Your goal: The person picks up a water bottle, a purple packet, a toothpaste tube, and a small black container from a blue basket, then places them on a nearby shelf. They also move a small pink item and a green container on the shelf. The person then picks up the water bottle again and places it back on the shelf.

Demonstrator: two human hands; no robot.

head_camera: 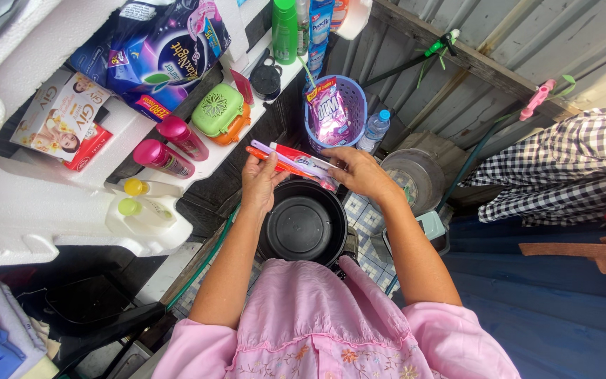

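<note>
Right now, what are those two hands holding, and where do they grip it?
The left hand holds toothbrushes by one end. The right hand grips a red-and-white toothpaste tube at its other end, above a black pot.

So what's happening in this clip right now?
A person in a pink top holds a toothpaste tube and a toothbrush between both hands, the left hand and right hand, above a round black pot lid. A purple basket with a sachet stands just behind, beside a white shelf of bottles.

Red-white toothpaste tube [303, 160], level, above pot
</note>
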